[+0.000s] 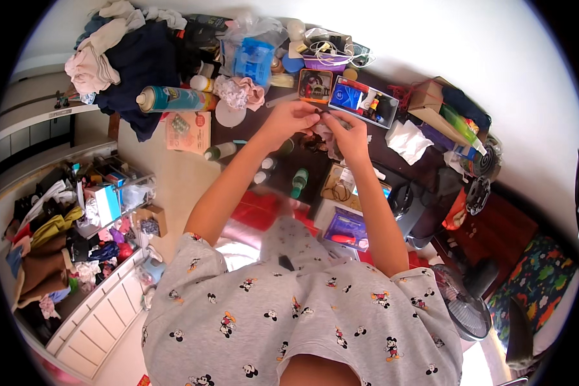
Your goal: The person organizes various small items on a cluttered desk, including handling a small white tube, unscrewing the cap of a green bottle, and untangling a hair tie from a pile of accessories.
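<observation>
Over the dark table, my left hand (291, 123) and my right hand (347, 134) meet fingertip to fingertip, both closed in a pinch. A crumpled pale pink cloth piece (329, 140) hangs beneath my right hand's fingers, which grip it. Beside it, below my left fingertips, is a dark brown tangled bit (313, 143). What my left fingers pinch is too small to make out. Just beyond my hands stand an open square tin (316, 86) of small items and a clear-sided box (386, 113) with a blue packet and small bottles.
A teal spray can (174, 99) lies at the left near a pink scrunchie (252, 93) and piled clothes (135, 71). Nearer me are a green bottle (299, 183) and a tray (338, 186). White tissue (408, 142) and a cardboard box (426, 101) sit right; a fan (464, 312) stands lower right.
</observation>
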The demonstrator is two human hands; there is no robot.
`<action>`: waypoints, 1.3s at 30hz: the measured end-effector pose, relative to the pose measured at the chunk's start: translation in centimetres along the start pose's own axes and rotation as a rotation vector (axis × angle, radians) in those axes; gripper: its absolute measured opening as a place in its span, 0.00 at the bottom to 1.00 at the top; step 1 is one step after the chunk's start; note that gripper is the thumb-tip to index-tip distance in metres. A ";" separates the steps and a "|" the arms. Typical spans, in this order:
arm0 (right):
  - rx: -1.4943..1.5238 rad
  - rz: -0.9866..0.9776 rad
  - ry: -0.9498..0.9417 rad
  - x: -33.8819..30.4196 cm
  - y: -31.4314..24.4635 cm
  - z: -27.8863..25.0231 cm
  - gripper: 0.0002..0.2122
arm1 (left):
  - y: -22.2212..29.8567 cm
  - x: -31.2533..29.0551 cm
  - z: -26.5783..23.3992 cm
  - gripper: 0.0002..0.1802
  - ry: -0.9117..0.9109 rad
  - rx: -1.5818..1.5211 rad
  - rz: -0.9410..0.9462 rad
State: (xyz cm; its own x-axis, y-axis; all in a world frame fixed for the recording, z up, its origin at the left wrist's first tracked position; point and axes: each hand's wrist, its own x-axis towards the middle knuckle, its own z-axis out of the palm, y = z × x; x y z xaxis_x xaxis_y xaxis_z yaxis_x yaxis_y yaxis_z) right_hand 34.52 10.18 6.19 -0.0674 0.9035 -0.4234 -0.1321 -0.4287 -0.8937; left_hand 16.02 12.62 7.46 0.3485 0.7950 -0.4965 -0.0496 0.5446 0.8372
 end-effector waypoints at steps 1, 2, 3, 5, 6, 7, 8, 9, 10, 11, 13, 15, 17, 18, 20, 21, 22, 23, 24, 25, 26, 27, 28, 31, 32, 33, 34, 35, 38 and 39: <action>0.029 0.009 0.024 -0.4 -0.7 -0.1 0.12 | 0.1 -0.2 0.1 0.13 0.000 -0.004 0.000; 0.059 0.017 0.048 -0.7 -1.2 -0.2 0.11 | 0.3 -0.4 0.3 0.13 -0.008 -0.046 -0.013; 0.055 0.017 0.050 -0.8 -1.4 -0.5 0.11 | 0.4 -0.6 0.4 0.13 -0.017 -0.088 -0.027; 0.218 0.148 0.027 -1.2 -2.4 -1.1 0.08 | 0.5 -1.1 0.2 0.13 -0.023 -0.096 -0.036; 0.240 0.187 0.001 -1.6 -3.1 -1.4 0.08 | 0.5 -1.3 0.1 0.13 -0.029 -0.101 -0.048; 0.238 0.185 0.002 -1.7 -3.2 -1.8 0.08 | 0.6 -1.5 0.0 0.13 -0.030 -0.102 -0.045; 0.258 0.212 -0.032 -1.7 -3.2 -2.3 0.08 | 0.7 -1.7 0.0 0.13 -0.036 -0.085 -0.026; 0.279 0.238 -0.067 -1.8 -3.3 -2.7 0.09 | 0.7 -1.8 0.1 0.12 -0.041 -0.067 -0.008; 0.267 0.266 -0.080 -2.0 -3.5 -3.1 0.10 | 0.9 -1.9 0.2 0.12 -0.044 -0.067 -0.006; 0.266 0.264 -0.078 -2.1 -3.6 -3.3 0.10 | 1.2 -2.0 0.5 0.11 -0.019 -0.032 0.021; 0.195 0.270 -0.098 -2.3 -3.4 -3.7 0.09 | 1.3 -2.1 0.7 0.11 0.005 0.006 0.050; 0.141 0.235 -0.115 -2.6 -3.4 -3.6 0.09 | 1.0 -1.9 0.8 0.09 0.087 -0.220 0.016; 0.088 0.200 -0.121 -3.0 -3.0 -3.9 0.08 | 1.4 -2.2 1.8 0.08 0.056 -0.339 0.014; 0.090 0.162 -0.101 -3.0 -2.4 -4.1 0.07 | 1.6 -2.3 2.2 0.08 0.031 -0.459 0.011; 0.092 0.119 -0.083 -3.5 -2.7 -4.0 0.07 | 0.9 -2.3 2.1 0.09 0.017 -0.485 0.010; 0.115 0.104 -0.039 -4.0 -2.9 -4.0 0.06 | 0.4 -2.2 2.0 0.09 0.006 -0.512 0.008; 0.139 0.090 0.006 -4.5 -3.2 -4.0 0.06 | 0.2 -2.3 2.1 0.09 0.002 -0.510 0.009; 0.140 0.086 0.008 -4.7 -3.3 -3.9 0.06 | 0.0 -2.4 2.2 0.10 -0.036 -0.533 -0.003; 0.174 0.070 0.037 -5.0 -3.4 -3.9 0.06 | -0.2 -2.4 2.2 0.11 -0.074 -0.556 -0.013; 0.208 0.055 0.068 -5.3 -3.6 -3.9 0.06 | 0.1 -2.7 2.8 0.11 -0.079 -0.554 -0.012; 0.208 0.051 0.070 -5.8 -3.9 -4.0 0.06 | 0.3 -3.1 3.5 0.10 -0.136 -0.634 0.016; 0.157 0.050 0.045 -6.5 -4.4 -4.1 0.06 | 0.6 -3.6 4.2 0.10 -0.193 -0.714 0.044; 0.108 0.049 0.023 -7.2 -4.8 -4.3 0.06 | 1.5 -4.2 5.0 0.10 -0.201 -0.711 0.044; 0.017 0.046 -0.032 -8.7 -5.3 -4.9 0.06 | 3.5 -6.0 6.6 0.12 -0.245 -0.733 0.073; -0.012 0.037 -0.027 -9.2 -5.6 -4.9 0.06 | 3.4 -6.3 6.7 0.15 -0.254 -0.606 0.117; -0.013 0.031 -0.029 -9.7 -5.8 -4.9 0.06 | 3.4 -6.6 6.8 0.19 -0.261 -0.479 0.160; -0.047 -0.031 -0.004 -10.2 -5.9 -4.9 0.06 | 3.5 -7.1 7.1 0.19 -0.264 -0.477 0.163; -0.081 -0.092 0.022 -10.7 -6.1 -4.9 0.06 | 3.8 -7.6 7.5 0.20 -0.278 -0.474 0.149; 0.005 -0.073 0.110 -12.2 -7.3 -5.3 0.07 | 4.1 -9.0 8.4 0.22 -0.278 -0.466 0.152; 0.004 -0.078 0.107 -12.6 -7.4 -5.6 0.07 | 4.1 -9.4 8.7 0.23 -0.262 -0.463 0.164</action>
State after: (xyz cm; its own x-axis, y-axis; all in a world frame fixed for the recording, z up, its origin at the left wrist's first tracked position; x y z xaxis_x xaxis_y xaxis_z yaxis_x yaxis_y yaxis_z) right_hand 41.84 1.97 17.28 0.0489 0.9292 -0.3663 -0.1369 -0.3570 -0.9240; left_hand 20.63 5.06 17.60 0.5199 0.8182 -0.2454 -0.5083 0.5272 0.6810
